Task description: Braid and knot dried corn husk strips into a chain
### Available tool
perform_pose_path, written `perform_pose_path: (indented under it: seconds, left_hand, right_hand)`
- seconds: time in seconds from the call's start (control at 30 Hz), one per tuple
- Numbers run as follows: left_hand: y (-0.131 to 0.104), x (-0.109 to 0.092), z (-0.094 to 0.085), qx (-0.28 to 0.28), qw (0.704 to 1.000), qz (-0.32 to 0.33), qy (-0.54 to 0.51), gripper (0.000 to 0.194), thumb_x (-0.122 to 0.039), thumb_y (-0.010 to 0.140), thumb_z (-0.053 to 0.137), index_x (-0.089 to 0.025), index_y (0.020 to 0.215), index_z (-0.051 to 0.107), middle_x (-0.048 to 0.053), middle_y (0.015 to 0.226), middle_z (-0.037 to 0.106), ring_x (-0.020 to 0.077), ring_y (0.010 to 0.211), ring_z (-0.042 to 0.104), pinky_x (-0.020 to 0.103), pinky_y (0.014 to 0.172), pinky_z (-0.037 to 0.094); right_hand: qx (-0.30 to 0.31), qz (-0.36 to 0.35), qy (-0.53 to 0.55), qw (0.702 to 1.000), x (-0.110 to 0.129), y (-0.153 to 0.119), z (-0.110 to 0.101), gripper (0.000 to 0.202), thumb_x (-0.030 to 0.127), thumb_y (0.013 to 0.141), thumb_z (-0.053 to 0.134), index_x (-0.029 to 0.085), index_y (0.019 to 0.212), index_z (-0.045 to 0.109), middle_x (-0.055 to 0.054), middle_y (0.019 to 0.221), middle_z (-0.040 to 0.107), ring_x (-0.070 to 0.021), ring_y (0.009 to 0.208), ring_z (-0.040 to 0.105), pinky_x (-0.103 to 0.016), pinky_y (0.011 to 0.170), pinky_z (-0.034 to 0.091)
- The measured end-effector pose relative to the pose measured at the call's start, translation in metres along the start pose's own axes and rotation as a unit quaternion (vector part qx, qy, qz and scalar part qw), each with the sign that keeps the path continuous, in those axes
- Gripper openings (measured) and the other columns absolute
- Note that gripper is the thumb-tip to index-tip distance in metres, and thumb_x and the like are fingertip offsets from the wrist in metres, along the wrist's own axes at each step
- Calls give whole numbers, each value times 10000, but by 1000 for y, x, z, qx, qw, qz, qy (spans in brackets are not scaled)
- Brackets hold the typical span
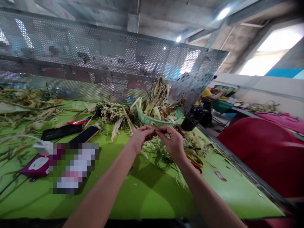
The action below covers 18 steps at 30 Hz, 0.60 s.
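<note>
My left hand (142, 136) and my right hand (171, 141) meet above the middle of the green table, fingertips pinched together. Between them is a small brownish piece (154, 126), perhaps dried plant matter; its exact kind is too small to make out. Just beyond my hands stands a green plastic basket (152, 120) heaped with dried corn husks (158, 98). Green plant scraps (162, 155) lie on the table beneath my hands. Beside my right forearm are scissors with yellow and red handles (196, 160), partly hidden by the arm.
On the left lie a phone (84, 136), a black case (60, 132), a red cutter (80, 121) and a purple power strip (35, 166) with a white plug. A perforated metal screen (106, 63) borders the back. To the right stands a red chair (261, 155); a person in yellow (206, 93) sits beyond.
</note>
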State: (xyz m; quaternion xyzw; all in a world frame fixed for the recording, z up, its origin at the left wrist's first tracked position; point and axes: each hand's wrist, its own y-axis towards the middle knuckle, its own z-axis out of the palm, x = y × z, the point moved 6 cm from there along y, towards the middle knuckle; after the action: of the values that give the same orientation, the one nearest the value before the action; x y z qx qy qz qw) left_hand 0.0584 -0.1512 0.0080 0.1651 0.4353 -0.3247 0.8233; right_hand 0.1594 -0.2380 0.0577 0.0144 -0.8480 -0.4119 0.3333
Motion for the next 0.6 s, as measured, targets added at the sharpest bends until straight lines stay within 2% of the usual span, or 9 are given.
perform_pose_path:
  seconds: [0.1, 0.23, 0.37, 0.43, 0.5, 0.6]
  left_hand:
    - [-2, -4, 5, 19, 998, 34, 47, 191, -271, 638, 724, -139, 705, 605, 4, 676, 612, 90, 634, 536, 230, 668, 405]
    - [0, -8, 8, 39, 989, 88, 113, 165, -274, 677, 697, -142, 752, 631, 13, 723, 634, 122, 722, 570, 248, 726, 422]
    - [4, -12, 3, 45, 959, 141, 243, 143, -279, 721, 656, -154, 791, 654, 9, 715, 639, 125, 680, 545, 250, 683, 418]
    - [3, -16, 2, 44, 940, 157, 298, 157, -305, 723, 663, -158, 780, 667, 11, 703, 643, 126, 660, 532, 246, 649, 406]
    - [2, -19, 1, 34, 946, 146, 286, 201, -344, 703, 694, -153, 761, 671, 14, 686, 644, 122, 641, 528, 244, 629, 399]
    - [-1, -17, 2, 15, 983, 96, 155, 303, -389, 646, 752, -134, 787, 670, 30, 707, 659, 118, 652, 554, 249, 659, 420]
  right_hand:
    - [-19, 49, 30, 998, -10, -1, 1, 82, 268, 807, 640, 192, 835, 636, -24, 798, 644, -166, 737, 593, -293, 705, 483]
    - [-19, 103, 129, 986, -17, -1, 5, 131, 304, 796, 644, 191, 852, 610, -29, 813, 644, -167, 736, 596, -304, 706, 487]
    - [3, 146, 214, 966, -22, 0, 7, 334, 309, 710, 732, 211, 988, 575, 9, 775, 622, -148, 700, 576, -267, 650, 457]
    - [36, 166, 217, 961, -24, 1, 9, 338, 307, 683, 755, 197, 964, 604, 14, 737, 616, -139, 671, 554, -254, 625, 429]
    - [47, 183, 209, 959, -24, 0, 10, 246, 312, 666, 766, 176, 822, 633, 15, 689, 605, -126, 632, 521, -248, 602, 402]
    - [13, 218, 264, 939, -24, -2, 12, 215, 331, 670, 759, 176, 731, 622, 20, 664, 594, -118, 609, 498, -247, 591, 393]
